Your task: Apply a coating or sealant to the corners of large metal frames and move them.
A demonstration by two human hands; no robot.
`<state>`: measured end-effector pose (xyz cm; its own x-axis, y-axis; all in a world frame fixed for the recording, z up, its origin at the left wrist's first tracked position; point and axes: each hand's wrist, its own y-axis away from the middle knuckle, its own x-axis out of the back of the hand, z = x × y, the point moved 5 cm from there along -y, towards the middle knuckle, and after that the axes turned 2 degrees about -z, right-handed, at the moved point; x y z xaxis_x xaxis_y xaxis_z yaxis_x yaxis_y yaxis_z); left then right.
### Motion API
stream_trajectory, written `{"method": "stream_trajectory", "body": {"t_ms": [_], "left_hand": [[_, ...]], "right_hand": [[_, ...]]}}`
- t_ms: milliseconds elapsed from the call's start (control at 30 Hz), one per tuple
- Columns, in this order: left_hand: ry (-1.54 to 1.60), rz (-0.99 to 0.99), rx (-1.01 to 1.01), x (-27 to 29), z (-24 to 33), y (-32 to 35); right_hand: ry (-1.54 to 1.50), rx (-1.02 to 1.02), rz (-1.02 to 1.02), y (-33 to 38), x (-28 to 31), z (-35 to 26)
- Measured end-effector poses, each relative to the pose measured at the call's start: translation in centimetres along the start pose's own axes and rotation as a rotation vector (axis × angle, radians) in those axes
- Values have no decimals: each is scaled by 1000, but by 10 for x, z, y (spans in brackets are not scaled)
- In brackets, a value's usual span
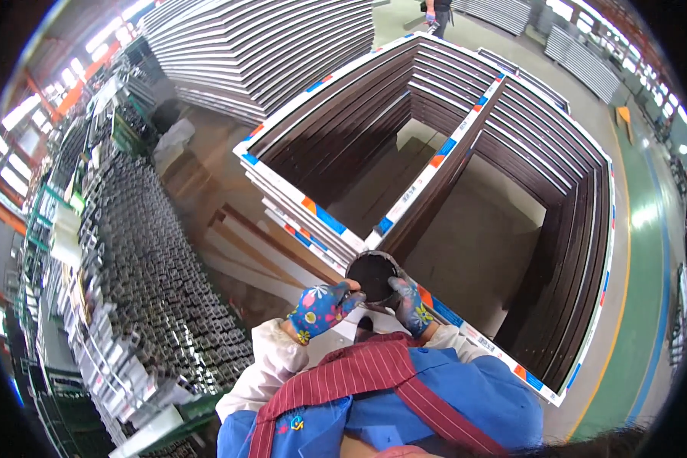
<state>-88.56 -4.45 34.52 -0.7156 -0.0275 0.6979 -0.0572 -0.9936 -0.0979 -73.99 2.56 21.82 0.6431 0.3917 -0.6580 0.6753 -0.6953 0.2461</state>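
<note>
- Scanning from the left edge: a rack of metal profiles [153, 290] stands end-on, open cut ends toward the camera; bent strongly by the lens, single pieces hard to separate.
- Pale flat boards [252, 259] lie on the floor between the rack and the frame stack, partly covered by the stack's corner.
- Left hand [322, 307], in a blue flowered glove, fingers curled, thumb and fingertips pinching the left rim of a dark round disc [372, 278].
- Disc sits between both hands, just in front of the chest and over the near corner of the stack. Flat dark face points up toward the camera; outline near-circular, so no long axis can be told. Lower edge hidden behind the gloves; what it is made of is unclear.
- Right hand [411, 304], same kind of glove, fingers bent and closed on the disc's right rim; fingertips partly hidden behind the disc.
- Stack of window frames [450, 145], white outer edges with blue and orange tape patches, dark brown inner faces, a middle bar running from the near corner away to the upper right.
- Far top: another person [438, 14], cut off by the picture edge.
- Right: green floor with a yellow line [626, 259], blurred at the rim.
</note>
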Motion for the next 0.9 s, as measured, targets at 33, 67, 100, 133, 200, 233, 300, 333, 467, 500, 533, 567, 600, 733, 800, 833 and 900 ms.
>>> {"method": "stream_trajectory", "body": {"t_ms": [33,67,100,133,200,233,300,333,467,500,533,567,600,733,800,833,900], "left_hand": [[-19,-54,-2,3,-3,-13],[-22,-107,12,4,-8,-22],[-6,-174,44,7,-14,-32],[1,-184,44,14,-22,-43],[140,-121,-157,28,-24,-62],[149,-177,-136,28,-33,-72],[177,-179,-259,33,-41,-94],[210,-174,-320,35,-42,-106],[369,-462,-345,27,-65,-159],[439,-527,-309,24,-68,-172],[514,-591,-265,23,-70,-184],[468,-626,-259,23,-79,-199],[417,-653,-256,21,-89,-213],[396,-676,-498,-8,-147,-259],[305,-777,-600,-24,-176,-271],[192,-815,-696,-31,-186,-273],[162,-987,-767,-37,-187,-278]], "right_hand": [[28,49,-4,-9,-1,-8],[26,46,8,-16,-6,-16],[-14,76,-13,-24,-14,-25],[-54,107,-33,-33,-18,-32],[-109,145,52,-40,-12,-40],[-164,177,127,-42,-8,-42],[-131,245,178,-49,0,-50],[-99,306,226,-49,5,-55],[79,502,434,-45,5,-85],[142,525,482,-43,4,-93],[210,537,532,-42,6,-95],[70,546,583,-40,19,-84],[-70,561,624,-40,29,-71],[-109,781,950,-18,45,-37],[-310,861,1214,0,42,-3],[-94,885,1371,13,39,14],[-454,1044,1296,18,8,18]]}}
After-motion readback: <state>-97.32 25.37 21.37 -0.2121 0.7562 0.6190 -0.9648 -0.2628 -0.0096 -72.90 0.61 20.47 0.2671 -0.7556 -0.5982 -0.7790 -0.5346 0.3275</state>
